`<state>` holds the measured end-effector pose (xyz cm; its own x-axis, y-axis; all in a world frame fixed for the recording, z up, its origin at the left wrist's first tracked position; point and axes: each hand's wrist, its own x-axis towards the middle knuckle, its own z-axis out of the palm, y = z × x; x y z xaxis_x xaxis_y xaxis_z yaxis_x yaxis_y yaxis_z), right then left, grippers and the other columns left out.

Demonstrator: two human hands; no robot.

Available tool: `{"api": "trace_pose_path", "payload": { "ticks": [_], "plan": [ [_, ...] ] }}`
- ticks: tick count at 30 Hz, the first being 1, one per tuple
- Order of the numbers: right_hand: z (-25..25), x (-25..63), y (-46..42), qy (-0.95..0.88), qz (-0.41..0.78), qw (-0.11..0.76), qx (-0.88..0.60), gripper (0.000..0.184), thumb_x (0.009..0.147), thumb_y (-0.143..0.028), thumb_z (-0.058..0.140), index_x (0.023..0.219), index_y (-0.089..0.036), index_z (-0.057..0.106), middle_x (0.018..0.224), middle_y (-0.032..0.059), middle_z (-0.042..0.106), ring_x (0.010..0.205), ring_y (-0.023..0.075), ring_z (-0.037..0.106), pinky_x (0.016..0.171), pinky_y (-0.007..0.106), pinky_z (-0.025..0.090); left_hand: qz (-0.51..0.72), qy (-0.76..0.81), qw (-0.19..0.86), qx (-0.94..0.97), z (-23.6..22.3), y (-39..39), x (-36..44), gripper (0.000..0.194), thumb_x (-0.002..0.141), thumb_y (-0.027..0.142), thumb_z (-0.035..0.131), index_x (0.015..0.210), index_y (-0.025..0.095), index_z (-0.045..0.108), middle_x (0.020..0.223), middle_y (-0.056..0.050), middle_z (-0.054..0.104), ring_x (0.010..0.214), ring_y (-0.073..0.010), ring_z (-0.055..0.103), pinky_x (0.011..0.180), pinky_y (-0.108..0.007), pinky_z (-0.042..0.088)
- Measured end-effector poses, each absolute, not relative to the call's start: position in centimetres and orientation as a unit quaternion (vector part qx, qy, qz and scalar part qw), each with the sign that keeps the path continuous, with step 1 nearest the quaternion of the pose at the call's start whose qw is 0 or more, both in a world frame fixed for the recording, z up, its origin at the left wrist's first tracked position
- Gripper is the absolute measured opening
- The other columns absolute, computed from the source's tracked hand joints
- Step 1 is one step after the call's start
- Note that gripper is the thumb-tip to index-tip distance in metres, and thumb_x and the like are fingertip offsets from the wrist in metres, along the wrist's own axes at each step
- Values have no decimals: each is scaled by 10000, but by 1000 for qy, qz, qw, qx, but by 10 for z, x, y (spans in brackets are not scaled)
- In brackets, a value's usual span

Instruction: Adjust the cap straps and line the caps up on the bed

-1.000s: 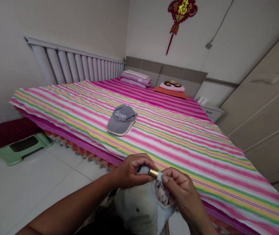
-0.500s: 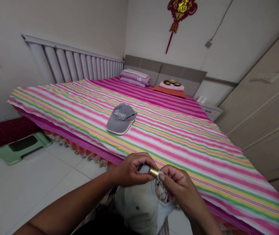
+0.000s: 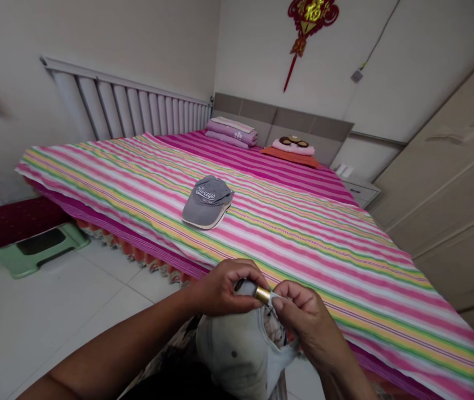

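A pale grey-white cap (image 3: 241,350) hangs in front of me at the bottom of the view, held by its back strap. My left hand (image 3: 224,289) is closed on the strap beside its brass buckle (image 3: 262,294). My right hand (image 3: 303,322) pinches the strap end on the other side of the buckle. A second, darker grey cap with white lettering (image 3: 206,202) lies flat on the striped bed cover (image 3: 328,244), well beyond both hands.
The bed fills the middle of the room. Folded purple bedding (image 3: 231,132) and a pink pillow on an orange one (image 3: 293,148) lie at its head. A green stool with a dark red cushion (image 3: 29,239) stands left on the white tiles. Beige wardrobe doors (image 3: 449,166) line the right.
Both hands stay on the cap's strap at the buckle; the right fingers have shifted slightly along the strap end. The view has moved only a little.
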<state>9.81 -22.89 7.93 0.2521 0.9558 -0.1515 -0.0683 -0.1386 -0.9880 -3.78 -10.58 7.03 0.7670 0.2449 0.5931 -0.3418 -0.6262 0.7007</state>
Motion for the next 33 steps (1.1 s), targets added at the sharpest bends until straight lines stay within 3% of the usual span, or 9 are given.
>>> {"api": "trace_pose_path", "payload": {
  "ticks": [12, 19, 33],
  "plan": [
    [77, 95, -225, -377, 482, 541, -577, 319, 664, -431, 652, 606, -155, 501, 378, -88, 348, 337, 34, 221, 348, 184, 144, 347, -15, 492, 799, 63, -106, -38, 205, 704, 250, 623, 862, 123, 595, 789, -66, 598, 737, -141, 563, 680, -259, 450],
    [77, 94, -226, -373, 491, 548, -565, 319, 665, -426, 659, 607, -154, 504, 387, -86, 366, 343, 36, 240, 358, 182, 157, 378, -49, 440, 813, 64, -105, -39, 197, 730, 245, 633, 891, 133, 615, 827, -81, 654, 801, -153, 599, 826, -324, 427],
    [79, 93, -227, -398, 460, 534, -588, 298, 675, -416, 649, 602, -149, 538, 404, -72, 373, 360, 46, 260, 358, 189, 175, 385, -42, 427, 817, 68, -108, -41, 193, 745, 250, 605, 906, 143, 598, 821, -77, 644, 794, -155, 597, 844, -344, 424]
  ]
}}
